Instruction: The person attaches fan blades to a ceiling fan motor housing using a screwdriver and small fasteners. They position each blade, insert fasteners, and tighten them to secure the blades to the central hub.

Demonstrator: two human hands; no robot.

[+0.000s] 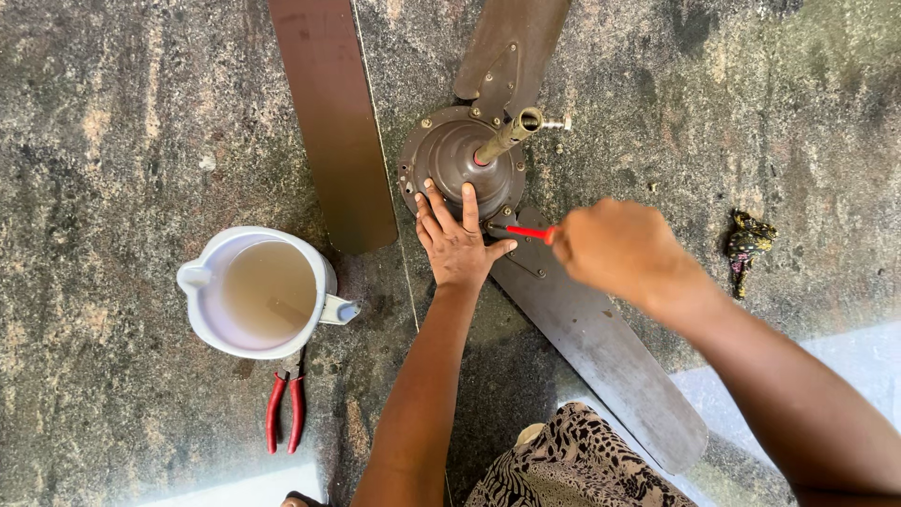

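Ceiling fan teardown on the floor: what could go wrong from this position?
1. The right hand drives a red-handled screwdriver toward the left hand braced on the motor housing; a slip could stab the fingers.
2. The open white jug of cloudy liquid stands beside the loose blade; a nudge might spill it.
3. The red pliers lie partly under the jug, so grabbing them may tip it.

Both arms are bare from the hands up to the frame edge, with no sleeves, watch or bracelets in view. The left hand [457, 246] shows short, plain nails on its fingers [468, 202], with no rings. The right hand [619, 252] also wears nothing. A leopard-print garment [572, 465] in tan and black covers the lap.
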